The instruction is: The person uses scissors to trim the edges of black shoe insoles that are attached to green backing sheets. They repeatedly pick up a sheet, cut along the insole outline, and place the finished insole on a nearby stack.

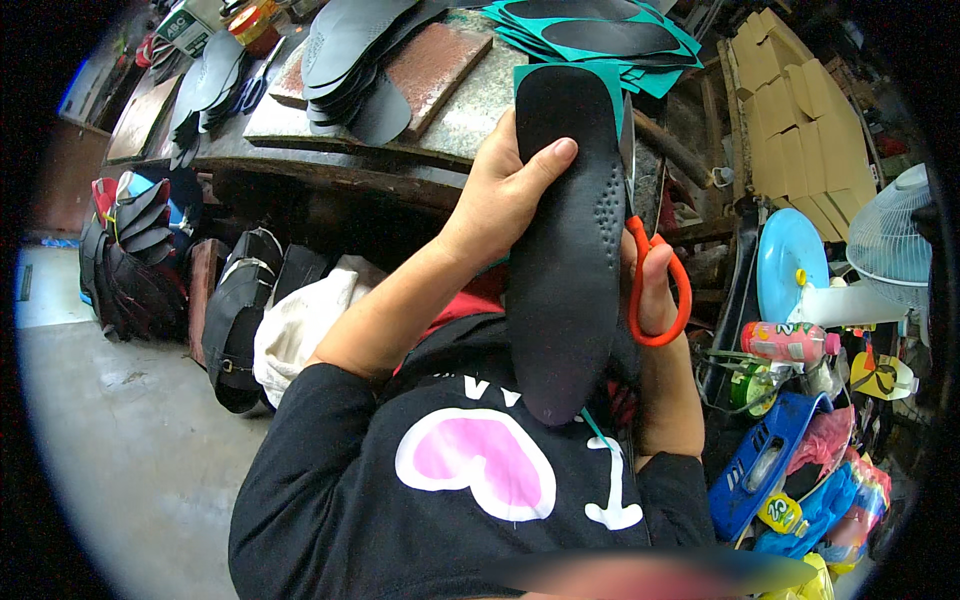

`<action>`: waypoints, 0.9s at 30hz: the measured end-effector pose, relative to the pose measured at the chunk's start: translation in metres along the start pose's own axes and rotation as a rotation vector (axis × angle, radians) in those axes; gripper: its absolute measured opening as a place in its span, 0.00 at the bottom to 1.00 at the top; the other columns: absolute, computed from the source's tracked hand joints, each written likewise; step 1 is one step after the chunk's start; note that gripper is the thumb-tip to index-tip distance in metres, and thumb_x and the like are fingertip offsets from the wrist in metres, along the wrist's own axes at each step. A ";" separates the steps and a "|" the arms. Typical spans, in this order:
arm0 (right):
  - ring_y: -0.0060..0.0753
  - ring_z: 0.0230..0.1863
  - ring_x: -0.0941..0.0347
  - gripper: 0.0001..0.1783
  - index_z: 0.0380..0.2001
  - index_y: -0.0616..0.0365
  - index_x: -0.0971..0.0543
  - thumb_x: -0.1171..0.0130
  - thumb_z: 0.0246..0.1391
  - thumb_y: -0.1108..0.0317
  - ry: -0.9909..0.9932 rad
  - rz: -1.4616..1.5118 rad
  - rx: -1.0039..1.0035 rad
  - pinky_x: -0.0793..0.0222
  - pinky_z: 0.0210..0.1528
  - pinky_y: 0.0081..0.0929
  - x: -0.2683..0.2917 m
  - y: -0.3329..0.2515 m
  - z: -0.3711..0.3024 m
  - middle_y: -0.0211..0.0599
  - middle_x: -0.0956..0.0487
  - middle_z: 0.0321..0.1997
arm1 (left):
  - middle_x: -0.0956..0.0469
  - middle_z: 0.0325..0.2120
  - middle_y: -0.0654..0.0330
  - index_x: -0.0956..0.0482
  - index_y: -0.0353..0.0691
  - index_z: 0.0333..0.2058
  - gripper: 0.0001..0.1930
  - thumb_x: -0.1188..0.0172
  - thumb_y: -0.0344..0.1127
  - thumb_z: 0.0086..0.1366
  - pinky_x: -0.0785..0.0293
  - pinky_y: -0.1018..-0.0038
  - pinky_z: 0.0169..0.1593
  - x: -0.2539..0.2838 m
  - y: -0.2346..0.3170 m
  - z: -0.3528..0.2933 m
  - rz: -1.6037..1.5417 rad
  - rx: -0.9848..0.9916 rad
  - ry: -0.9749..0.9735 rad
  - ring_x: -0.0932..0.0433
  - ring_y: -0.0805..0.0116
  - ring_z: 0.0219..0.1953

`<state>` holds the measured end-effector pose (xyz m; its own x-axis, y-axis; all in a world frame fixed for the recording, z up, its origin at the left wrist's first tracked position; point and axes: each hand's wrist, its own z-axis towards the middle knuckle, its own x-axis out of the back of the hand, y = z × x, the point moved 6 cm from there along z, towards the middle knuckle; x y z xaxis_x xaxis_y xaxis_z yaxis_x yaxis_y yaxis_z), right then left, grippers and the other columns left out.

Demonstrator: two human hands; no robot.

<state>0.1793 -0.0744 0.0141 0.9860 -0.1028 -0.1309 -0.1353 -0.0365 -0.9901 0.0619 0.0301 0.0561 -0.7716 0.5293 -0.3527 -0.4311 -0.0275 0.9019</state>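
Observation:
My left hand [505, 180] grips a long black insole [565, 270] near its upper end, thumb pressed across its face. Small raised dots run along the insole's right side. A teal sheet [613, 85] backs it and sticks out around the top corners; a thin teal strip [598, 428] hangs by its lower end. My right hand [655, 295] is closed on scissors with orange handles [685, 300], partly hidden behind the insole. Their blades point up along the insole's right edge, beside the teal border.
On the bench ahead lie stacked grey insoles [345, 60], blue-handled scissors [254, 92] and teal sheets with black insoles [600, 45]. Cardboard [805, 130] stands at right, above a fan [895, 235], a blue stool [790, 262] and bottles. Bags [240, 320] sit at left.

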 end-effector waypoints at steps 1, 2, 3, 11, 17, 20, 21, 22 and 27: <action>0.19 0.28 0.30 0.61 0.56 0.69 0.37 0.69 0.43 0.17 -0.015 0.000 0.005 0.35 0.31 0.16 -0.002 -0.001 0.001 0.34 0.24 0.32 | 0.26 0.40 0.60 0.36 0.33 0.52 0.20 0.44 0.36 0.65 0.27 0.79 0.43 -0.002 0.001 -0.001 -0.032 -0.006 0.001 0.27 0.77 0.39; 0.18 0.28 0.30 0.61 0.57 0.69 0.37 0.69 0.42 0.17 -0.097 0.007 -0.024 0.36 0.30 0.15 -0.006 -0.003 -0.001 0.33 0.24 0.32 | 0.26 0.40 0.59 0.36 0.33 0.52 0.21 0.43 0.36 0.65 0.27 0.79 0.42 -0.002 0.000 -0.001 -0.029 0.027 0.007 0.27 0.77 0.39; 0.18 0.26 0.30 0.61 0.56 0.68 0.36 0.68 0.42 0.17 -0.076 0.069 0.016 0.36 0.29 0.14 -0.007 -0.005 0.000 0.32 0.25 0.30 | 0.26 0.40 0.59 0.36 0.33 0.52 0.21 0.43 0.35 0.65 0.27 0.78 0.42 -0.002 0.001 0.000 -0.032 0.032 0.004 0.27 0.77 0.39; 0.19 0.10 0.39 0.53 0.40 0.61 0.30 0.62 0.38 0.16 -0.116 -0.054 -0.120 0.44 0.13 0.15 -0.007 -0.017 0.002 0.23 0.35 0.11 | 0.22 0.32 0.62 0.27 0.34 0.43 0.16 0.44 0.42 0.66 0.25 0.78 0.35 0.009 0.008 0.021 -0.117 0.136 0.053 0.24 0.77 0.31; 0.24 0.15 0.33 0.60 0.47 0.67 0.32 0.71 0.38 0.15 0.200 0.105 0.060 0.35 0.20 0.17 -0.009 -0.024 0.018 0.33 0.29 0.18 | 0.22 0.29 0.64 0.26 0.33 0.41 0.17 0.44 0.44 0.66 0.27 0.80 0.33 -0.003 0.002 0.026 0.095 0.100 -0.083 0.25 0.79 0.29; 0.23 0.19 0.33 0.56 0.44 0.63 0.31 0.66 0.39 0.15 -0.237 0.113 0.018 0.37 0.25 0.16 -0.011 -0.027 0.015 0.34 0.26 0.27 | 0.23 0.30 0.64 0.25 0.33 0.41 0.17 0.44 0.44 0.66 0.28 0.81 0.34 -0.002 0.005 0.027 0.094 0.099 -0.115 0.26 0.80 0.30; 0.22 0.19 0.34 0.56 0.43 0.63 0.31 0.66 0.38 0.15 -0.292 0.085 -0.040 0.37 0.24 0.16 -0.006 -0.024 0.012 0.34 0.27 0.26 | 0.23 0.30 0.65 0.25 0.33 0.41 0.17 0.44 0.44 0.65 0.28 0.81 0.34 0.001 0.007 0.028 0.130 0.107 -0.132 0.26 0.80 0.30; 0.22 0.19 0.35 0.56 0.42 0.63 0.31 0.66 0.38 0.15 -0.322 0.081 -0.070 0.38 0.24 0.16 -0.001 -0.023 0.010 0.33 0.27 0.24 | 0.23 0.30 0.65 0.25 0.33 0.41 0.17 0.43 0.44 0.65 0.28 0.81 0.34 0.004 0.009 0.028 0.163 0.106 -0.145 0.26 0.80 0.30; 0.21 0.14 0.39 0.56 0.38 0.62 0.31 0.69 0.36 0.13 -0.210 0.032 -0.035 0.44 0.18 0.15 -0.002 -0.018 0.006 0.29 0.32 0.15 | 0.23 0.29 0.65 0.24 0.32 0.40 0.21 0.42 0.49 0.63 0.28 0.79 0.34 0.006 0.011 0.025 0.357 0.123 -0.272 0.26 0.79 0.30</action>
<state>0.1805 -0.0674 0.0319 0.9792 0.1045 -0.1739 -0.1669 -0.0719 -0.9833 0.0639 0.0546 0.0702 -0.7040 0.7085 0.0485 -0.0895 -0.1563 0.9837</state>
